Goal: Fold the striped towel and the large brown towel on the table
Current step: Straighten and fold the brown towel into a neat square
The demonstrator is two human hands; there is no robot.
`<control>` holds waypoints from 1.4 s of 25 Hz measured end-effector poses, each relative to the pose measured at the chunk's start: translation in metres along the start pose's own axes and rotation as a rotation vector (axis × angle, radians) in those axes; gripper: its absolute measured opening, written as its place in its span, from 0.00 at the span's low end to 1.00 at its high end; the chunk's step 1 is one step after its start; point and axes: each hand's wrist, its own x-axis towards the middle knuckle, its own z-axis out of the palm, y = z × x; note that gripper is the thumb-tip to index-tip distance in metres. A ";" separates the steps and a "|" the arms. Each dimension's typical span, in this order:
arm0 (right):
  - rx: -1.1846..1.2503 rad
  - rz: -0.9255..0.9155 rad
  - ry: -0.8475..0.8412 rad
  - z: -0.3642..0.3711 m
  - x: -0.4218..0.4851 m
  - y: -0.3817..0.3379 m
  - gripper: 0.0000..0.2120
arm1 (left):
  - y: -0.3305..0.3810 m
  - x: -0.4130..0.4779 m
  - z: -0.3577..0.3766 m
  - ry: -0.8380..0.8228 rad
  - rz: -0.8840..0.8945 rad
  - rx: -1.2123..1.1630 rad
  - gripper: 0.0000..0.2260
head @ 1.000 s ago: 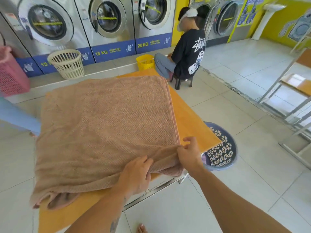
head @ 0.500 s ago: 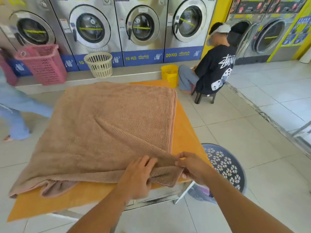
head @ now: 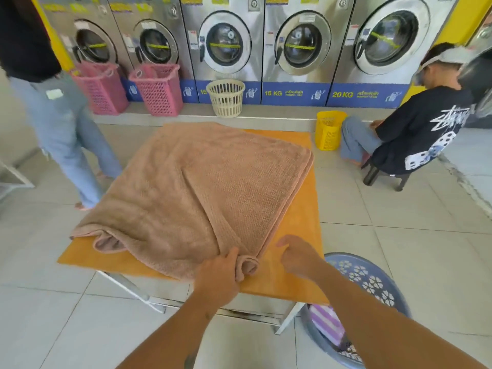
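The large brown towel (head: 202,187) lies spread in layers over the orange table (head: 300,227). Its near corner is bunched into a small roll at the table's front edge. My left hand (head: 218,278) grips that bunched corner. Just to the right, my right hand (head: 298,255) hovers over the bare tabletop with loosely curled fingers and holds nothing. A pink and purple striped towel (head: 326,324) lies in the blue-grey basket (head: 372,283) on the floor at the table's right front corner.
A row of washing machines (head: 226,46) lines the far wall, with two pink baskets (head: 157,89), a cream basket (head: 226,98) and a yellow basket (head: 328,130) before them. One person stands at the left (head: 61,123). Another sits on a stool (head: 415,134) at the right.
My right hand has let go of the towel's near corner and drawn slightly right. My left hand has closed on that corner and bunched it. The view has swung left.
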 end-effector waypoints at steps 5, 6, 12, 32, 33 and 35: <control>-0.691 -0.166 0.046 -0.006 0.021 -0.016 0.31 | -0.002 -0.002 0.002 -0.172 -0.197 -0.099 0.21; -0.773 -0.190 0.059 -0.007 0.024 -0.021 0.32 | 0.000 -0.001 0.000 -0.213 -0.228 -0.143 0.24; -1.056 -0.279 0.026 -0.021 0.062 -0.031 0.35 | 0.036 0.026 -0.011 -0.418 -0.379 -0.008 0.28; -1.265 -0.938 -0.045 -0.090 0.181 -0.018 0.15 | 0.084 0.093 0.020 -0.222 -0.860 0.167 0.21; -1.261 -0.940 -0.034 -0.095 0.179 -0.015 0.12 | 0.085 0.093 0.021 -0.188 -0.819 0.221 0.19; -1.240 -0.938 -0.040 -0.107 0.177 -0.007 0.09 | 0.094 0.090 0.025 -0.122 -0.649 0.319 0.16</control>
